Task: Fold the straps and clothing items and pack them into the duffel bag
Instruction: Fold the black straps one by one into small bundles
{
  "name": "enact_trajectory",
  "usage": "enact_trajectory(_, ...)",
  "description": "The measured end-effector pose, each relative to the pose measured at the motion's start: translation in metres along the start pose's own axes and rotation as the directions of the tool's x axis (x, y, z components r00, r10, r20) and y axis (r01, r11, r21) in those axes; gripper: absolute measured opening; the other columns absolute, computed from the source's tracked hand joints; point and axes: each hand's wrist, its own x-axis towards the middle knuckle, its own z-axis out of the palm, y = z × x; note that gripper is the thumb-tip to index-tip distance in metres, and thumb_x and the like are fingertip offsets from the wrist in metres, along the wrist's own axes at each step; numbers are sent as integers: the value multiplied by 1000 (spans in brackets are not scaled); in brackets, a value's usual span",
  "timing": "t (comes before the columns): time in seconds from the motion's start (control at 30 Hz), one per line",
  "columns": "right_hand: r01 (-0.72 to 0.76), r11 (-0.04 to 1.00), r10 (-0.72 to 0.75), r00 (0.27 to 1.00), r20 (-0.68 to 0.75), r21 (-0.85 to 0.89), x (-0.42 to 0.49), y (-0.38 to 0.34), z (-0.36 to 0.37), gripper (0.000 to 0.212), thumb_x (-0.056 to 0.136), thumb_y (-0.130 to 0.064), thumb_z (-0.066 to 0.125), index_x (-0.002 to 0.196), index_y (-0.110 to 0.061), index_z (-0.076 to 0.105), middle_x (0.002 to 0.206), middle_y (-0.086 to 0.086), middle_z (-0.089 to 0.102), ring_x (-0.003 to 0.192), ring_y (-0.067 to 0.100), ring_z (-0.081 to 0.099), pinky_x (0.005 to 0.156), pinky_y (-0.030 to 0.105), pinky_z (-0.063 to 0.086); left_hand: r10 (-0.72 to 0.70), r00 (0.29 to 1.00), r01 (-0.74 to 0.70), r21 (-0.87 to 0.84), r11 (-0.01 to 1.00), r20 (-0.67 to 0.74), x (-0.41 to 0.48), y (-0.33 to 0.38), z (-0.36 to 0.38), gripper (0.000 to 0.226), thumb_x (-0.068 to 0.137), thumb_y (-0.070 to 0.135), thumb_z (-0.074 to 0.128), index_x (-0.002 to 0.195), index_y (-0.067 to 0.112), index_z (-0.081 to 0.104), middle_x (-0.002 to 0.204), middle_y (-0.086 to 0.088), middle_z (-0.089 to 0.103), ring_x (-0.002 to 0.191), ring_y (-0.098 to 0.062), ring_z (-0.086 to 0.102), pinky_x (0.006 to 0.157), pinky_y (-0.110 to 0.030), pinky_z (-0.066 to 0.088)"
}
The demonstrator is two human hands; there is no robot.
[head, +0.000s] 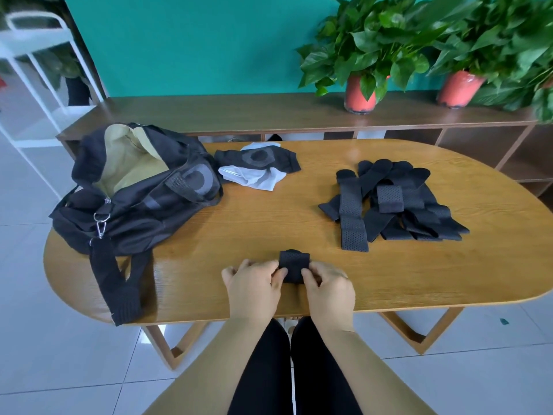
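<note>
A folded black perforated strap lies near the table's front edge. My left hand pinches its left side and my right hand pinches its right side. A black duffel bag with a tan lining sits open at the left, and a black padded item shows inside it. A pile of several black straps lies at the right. Black and white clothing items are heaped behind the bag's right end.
The oval wooden table carries everything. The bag's shoulder strap hangs over the front left edge. A low wooden shelf behind holds two potted plants. A white rack stands at the far left.
</note>
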Motion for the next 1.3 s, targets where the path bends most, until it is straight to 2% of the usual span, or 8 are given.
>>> enact_trajectory(0.23, -5, 994, 7, 1000, 20, -110, 9, 2, 7, 28, 89, -20, 62, 115, -15, 66, 96, 0, 67, 93, 19, 58, 66, 27, 43, -27, 999, 24, 78, 997, 35, 7, 4, 3, 38, 94, 53, 45, 68, 28, 55, 69, 11, 54, 85, -12, 44, 73, -31, 10)
enact_trajectory(0.33, 7, 994, -6, 1000, 12, -112, 9, 1, 8, 31, 88, -19, 62, 119, -16, 64, 96, -2, 66, 93, 19, 58, 66, 27, 43, 6, 1000, -8, 54, 999, 27, 10, 3, 4, 23, 92, 50, 52, 93, 32, 67, 86, 11, 64, 94, -15, 51, 76, -32, 16)
enact_trajectory(0.43, 4, 998, -5, 1000, -7, -64, 7, 1, 5, 32, 89, -19, 61, 121, -20, 62, 98, -8, 63, 90, 13, 58, 66, 24, 42, 138, 988, -143, -76, 987, -69, 10, -2, 10, 26, 83, 31, 72, 108, 28, 70, 106, 9, 65, 98, -17, 57, 77, -35, 25)
enact_trajectory(0.6, 193, 978, -196, 980, -33, -81, -1, 10, 0, 19, 82, -12, 69, 99, -19, 73, 100, -8, 66, 90, 12, 59, 64, 19, 46, 348, 937, -348, -48, 936, -18, 3, -19, 17, 30, 88, 22, 60, 117, 30, 66, 130, 13, 59, 120, -9, 46, 87, -43, 35)
enact_trajectory(0.73, 310, 934, -318, 948, -14, -178, 1, 12, 6, 19, 74, -7, 72, 90, -17, 76, 90, -4, 71, 86, 22, 61, 64, 32, 54, 384, 923, -384, 4, 923, -10, 2, -27, 15, 31, 84, 21, 63, 114, 29, 68, 126, 10, 63, 115, -9, 53, 87, -38, 27)
enact_trajectory(0.9, 396, 904, -372, 915, 157, -160, 12, -13, 26, 28, 73, -1, 74, 94, -19, 76, 93, -7, 72, 92, 23, 60, 68, 37, 52, 354, 930, -346, 93, 934, -98, 7, -57, 1, 24, 79, 20, 73, 103, 26, 73, 116, 7, 68, 111, -12, 54, 84, -39, 26)
enact_trajectory(1.23, 518, 853, -398, 724, 563, -62, 16, -89, 79, 46, 95, -6, 44, 134, -28, 53, 138, -14, 50, 127, 10, 30, 101, 25, 25, 241, 958, -210, 190, 959, -157, 8, -146, -45, 29, 84, 27, 48, 86, 29, 77, 100, 5, 73, 102, -21, 65, 85, -39, 27)
enact_trajectory(1.3, 530, 846, -398, 693, 601, -50, 15, -102, 89, 50, 94, -4, 43, 137, -29, 49, 142, -12, 47, 128, 11, 29, 101, 26, 25, 231, 954, -186, 231, 955, -189, 7, -158, -51, 21, 79, 20, 57, 82, 28, 77, 94, 6, 74, 99, -22, 66, 85, -40, 26)
